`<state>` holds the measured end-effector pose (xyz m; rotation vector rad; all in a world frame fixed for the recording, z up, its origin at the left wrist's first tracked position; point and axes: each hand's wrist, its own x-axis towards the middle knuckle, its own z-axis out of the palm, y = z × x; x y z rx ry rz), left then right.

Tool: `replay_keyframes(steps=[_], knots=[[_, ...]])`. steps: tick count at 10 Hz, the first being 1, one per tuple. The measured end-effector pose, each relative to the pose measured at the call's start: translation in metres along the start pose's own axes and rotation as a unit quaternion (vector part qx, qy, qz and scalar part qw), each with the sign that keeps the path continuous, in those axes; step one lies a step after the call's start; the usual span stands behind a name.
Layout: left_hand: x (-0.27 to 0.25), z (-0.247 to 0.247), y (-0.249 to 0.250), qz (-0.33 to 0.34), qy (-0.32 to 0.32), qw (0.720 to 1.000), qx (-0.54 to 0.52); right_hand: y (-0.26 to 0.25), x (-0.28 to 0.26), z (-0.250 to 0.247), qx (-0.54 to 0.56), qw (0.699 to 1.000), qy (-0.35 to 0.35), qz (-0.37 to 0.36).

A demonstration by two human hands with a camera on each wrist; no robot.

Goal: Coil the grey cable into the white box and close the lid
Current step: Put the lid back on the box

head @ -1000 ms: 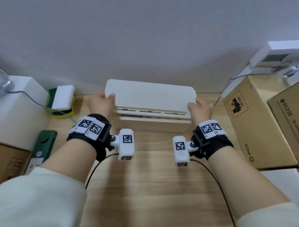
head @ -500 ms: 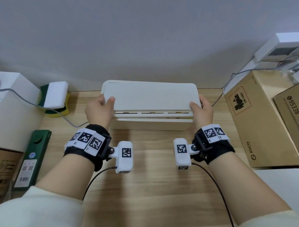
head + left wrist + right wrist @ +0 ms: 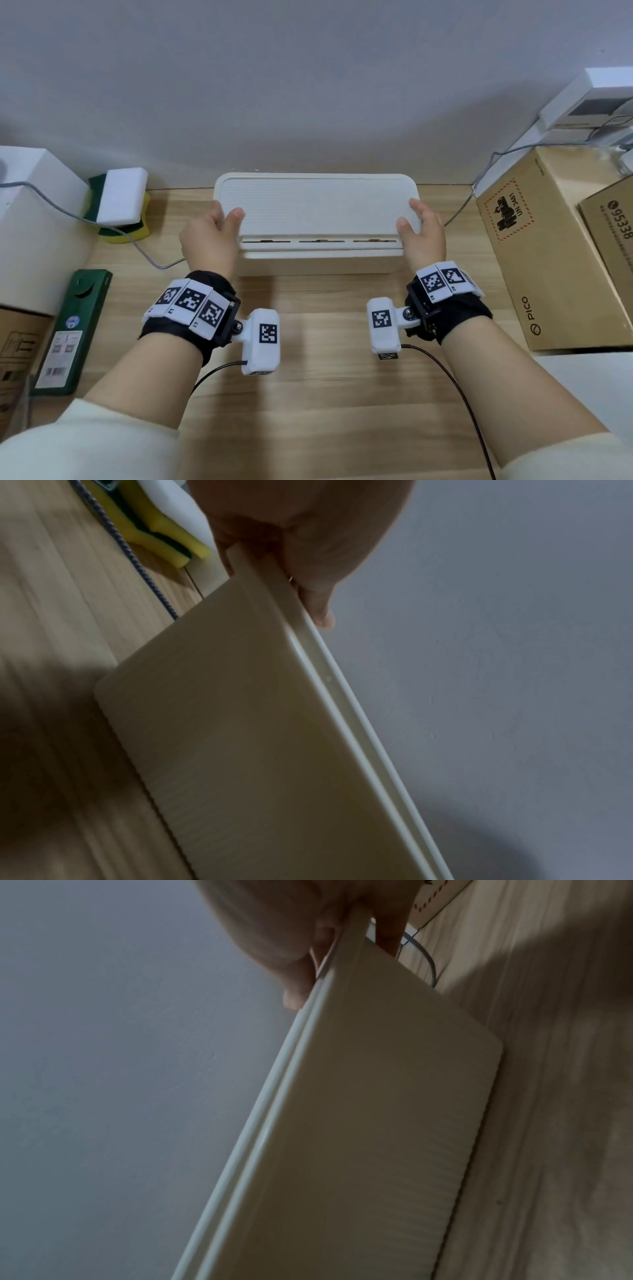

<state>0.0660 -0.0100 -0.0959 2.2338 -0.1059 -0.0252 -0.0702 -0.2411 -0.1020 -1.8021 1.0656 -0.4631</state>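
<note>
The white box (image 3: pixel 318 263) stands at the back of the wooden table against the wall. Its ribbed white lid (image 3: pixel 317 202) lies flat over it, and a row of slots shows under the lid's front edge. My left hand (image 3: pixel 224 219) grips the lid's left end with the thumb on top. My right hand (image 3: pixel 414 219) grips the right end likewise. The left wrist view shows fingers (image 3: pixel 308 561) curled round the lid's edge (image 3: pixel 329 685) on the box rim. The grey cable (image 3: pixel 137 245) runs out leftwards; another stretch (image 3: pixel 479 178) leads off right. The box's inside is hidden.
A white foam block on a yellow-green sponge (image 3: pixel 121 202) sits at back left beside a white carton (image 3: pixel 34 222). A flat green package (image 3: pixel 75 329) lies at the left edge. Cardboard boxes (image 3: pixel 548 257) crowd the right side. Bare wooden table (image 3: pixel 325 394) lies in front of the box.
Both hands have brought the lid down from a raised tilt to lie flat over the box. The hands keep their hold on its ends.
</note>
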Motion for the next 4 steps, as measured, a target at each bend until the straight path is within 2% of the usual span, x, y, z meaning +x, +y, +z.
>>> replay_keyframes(steps=[2, 3, 4], knots=[[-0.016, 0.005, -0.007, 0.014, -0.069, 0.996, 0.049, -0.002, -0.002, 0.001, -0.031, 0.999, 0.007, -0.018], [-0.015, 0.004, -0.008, 0.013, -0.084, 0.995, 0.061, -0.003, -0.004, 0.001, -0.06, 0.998, -0.001, -0.006], [-0.006, 0.0, -0.008, -0.013, -0.116, 0.99, 0.079, -0.032, -0.012, -0.011, -0.096, 0.994, 0.008, -0.042]])
